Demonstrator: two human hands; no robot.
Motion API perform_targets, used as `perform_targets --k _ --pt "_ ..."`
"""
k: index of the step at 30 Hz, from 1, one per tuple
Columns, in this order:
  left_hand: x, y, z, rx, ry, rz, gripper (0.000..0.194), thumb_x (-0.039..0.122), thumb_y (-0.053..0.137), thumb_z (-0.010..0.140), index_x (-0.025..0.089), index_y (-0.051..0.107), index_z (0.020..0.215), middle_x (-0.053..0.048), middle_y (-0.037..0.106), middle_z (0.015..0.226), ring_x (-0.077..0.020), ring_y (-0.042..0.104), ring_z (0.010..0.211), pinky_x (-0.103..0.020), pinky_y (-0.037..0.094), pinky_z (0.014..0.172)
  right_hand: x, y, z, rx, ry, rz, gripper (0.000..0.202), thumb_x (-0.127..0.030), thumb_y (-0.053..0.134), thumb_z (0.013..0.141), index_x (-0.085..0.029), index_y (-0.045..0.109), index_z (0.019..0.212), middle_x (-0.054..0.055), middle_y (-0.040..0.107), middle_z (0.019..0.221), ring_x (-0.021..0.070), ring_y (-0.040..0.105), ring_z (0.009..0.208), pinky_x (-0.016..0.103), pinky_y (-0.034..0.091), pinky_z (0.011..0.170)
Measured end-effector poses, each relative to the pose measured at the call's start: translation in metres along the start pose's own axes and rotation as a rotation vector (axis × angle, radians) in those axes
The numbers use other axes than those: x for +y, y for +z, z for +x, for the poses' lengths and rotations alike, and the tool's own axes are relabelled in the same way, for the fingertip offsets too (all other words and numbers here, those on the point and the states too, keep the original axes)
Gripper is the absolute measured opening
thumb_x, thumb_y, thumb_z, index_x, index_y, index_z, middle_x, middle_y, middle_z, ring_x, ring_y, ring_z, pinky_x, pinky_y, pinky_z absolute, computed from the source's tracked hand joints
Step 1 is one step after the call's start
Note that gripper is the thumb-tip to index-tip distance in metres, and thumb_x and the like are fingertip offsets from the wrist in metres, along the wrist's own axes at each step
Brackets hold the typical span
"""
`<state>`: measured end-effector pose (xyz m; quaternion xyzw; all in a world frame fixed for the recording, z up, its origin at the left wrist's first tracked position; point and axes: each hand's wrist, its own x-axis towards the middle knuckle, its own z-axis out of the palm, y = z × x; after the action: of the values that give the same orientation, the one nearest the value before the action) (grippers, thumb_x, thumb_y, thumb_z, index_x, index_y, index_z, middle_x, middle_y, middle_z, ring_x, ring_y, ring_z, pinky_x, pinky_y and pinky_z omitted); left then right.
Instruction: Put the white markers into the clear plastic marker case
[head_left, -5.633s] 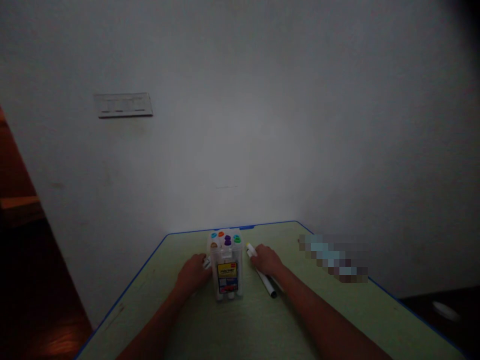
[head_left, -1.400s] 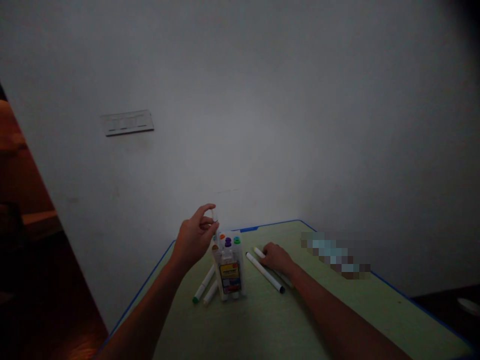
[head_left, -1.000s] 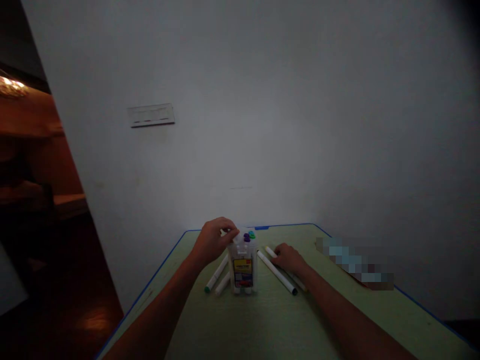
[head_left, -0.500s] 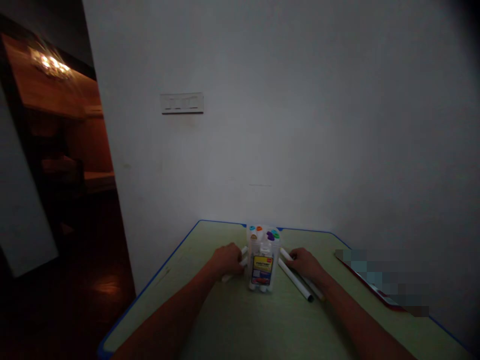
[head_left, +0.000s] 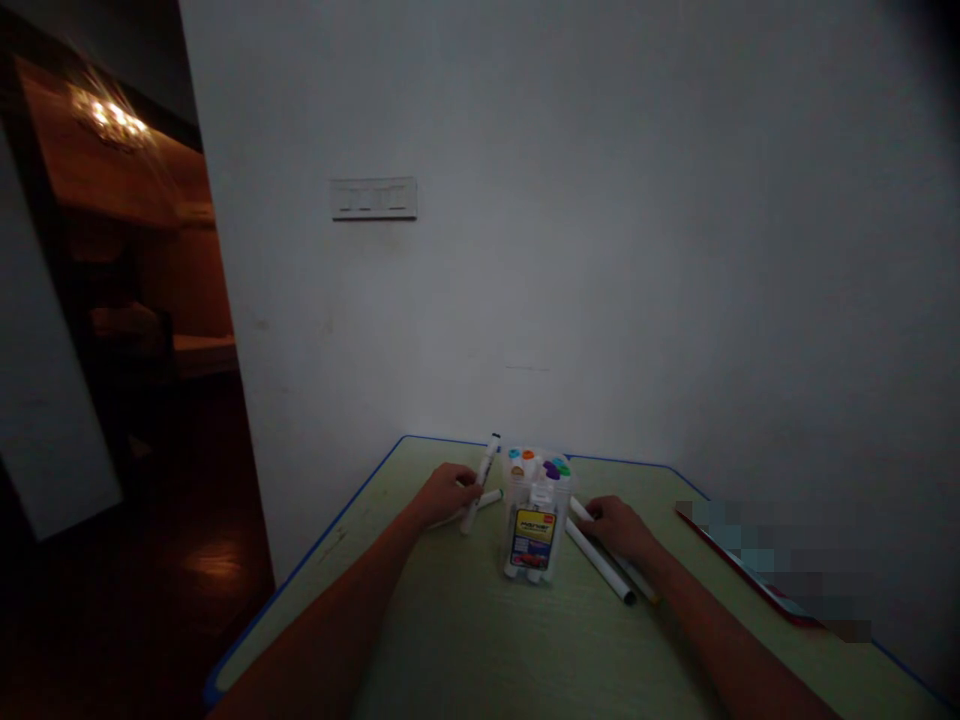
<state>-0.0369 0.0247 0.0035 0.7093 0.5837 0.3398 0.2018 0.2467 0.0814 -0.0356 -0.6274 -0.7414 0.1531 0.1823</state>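
My left hand (head_left: 448, 494) is closed on a white marker (head_left: 482, 480), raised at a slant with its dark end up. Beside and partly behind it lies another white marker (head_left: 491, 497) with a green end. A clear plastic marker case (head_left: 534, 520) stands upright in the middle, with a yellow and blue label and several coloured marker ends showing at its top. To the case's right, my right hand (head_left: 616, 525) has its fingers closed around a white marker (head_left: 643, 584) with a yellowish end, partly hidden by the hand. Alongside lies a dark-ended white marker (head_left: 600, 562).
The pale green table (head_left: 465, 640) has a blue edge and meets a grey wall (head_left: 600, 250). A flat red-edged object (head_left: 772, 595), partly blurred out, lies at the right. A switch panel (head_left: 373, 199) is on the wall, and a doorway opens at the left.
My left hand has lifted a marker from the table and tilted it up, leaving the green-ended one lying. My right hand stays at its marker. The view has shifted slightly.
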Motion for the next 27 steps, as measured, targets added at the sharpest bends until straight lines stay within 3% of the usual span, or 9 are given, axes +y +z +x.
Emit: perform_targets --k 7,18,24,27 --pt "0.010 -0.004 -0.005 -0.052 0.033 -0.186 0.016 0.023 0.054 0.064 0.010 0.062 0.069 0.001 0.055 0.056 -0.0101 0.048 0.052 -0.021 0.038 0.052 -0.002 -0.001 -0.002 0.001 -0.004 0.015 0.018 -0.031 0.057 0.066 -0.016 0.066 0.073 0.006 0.067 0.073 0.0181 0.060 0.073 0.023 0.036 0.056" --pt "0.014 -0.006 -0.005 -0.093 0.103 -0.278 0.018 0.019 0.060 0.059 0.011 0.066 0.075 0.001 0.060 0.065 -0.0096 0.048 0.057 -0.022 0.037 0.056 -0.001 0.000 -0.001 0.012 0.014 0.006 0.019 -0.032 0.057 0.067 -0.017 0.066 0.073 0.006 0.066 0.074 0.0173 0.059 0.072 0.022 0.036 0.056" --pt "0.015 -0.008 -0.003 -0.013 0.145 -0.223 0.015 0.020 0.061 0.062 0.013 0.066 0.074 -0.004 0.065 0.072 -0.0147 0.057 0.068 -0.026 0.044 0.066 0.005 0.005 0.005 0.032 0.021 -0.008 0.023 -0.031 0.057 0.065 -0.016 0.066 0.080 0.009 0.067 0.086 0.0191 0.060 0.079 0.024 0.038 0.060" --pt "0.016 -0.014 -0.003 0.085 0.153 -0.244 0.016 0.025 0.060 0.065 0.013 0.065 0.075 -0.006 0.066 0.075 -0.0172 0.059 0.072 -0.029 0.047 0.066 0.004 0.007 0.005 0.046 0.032 -0.002 0.026 -0.031 0.056 0.063 -0.016 0.065 0.082 0.010 0.066 0.090 0.0204 0.060 0.081 0.025 0.038 0.061"
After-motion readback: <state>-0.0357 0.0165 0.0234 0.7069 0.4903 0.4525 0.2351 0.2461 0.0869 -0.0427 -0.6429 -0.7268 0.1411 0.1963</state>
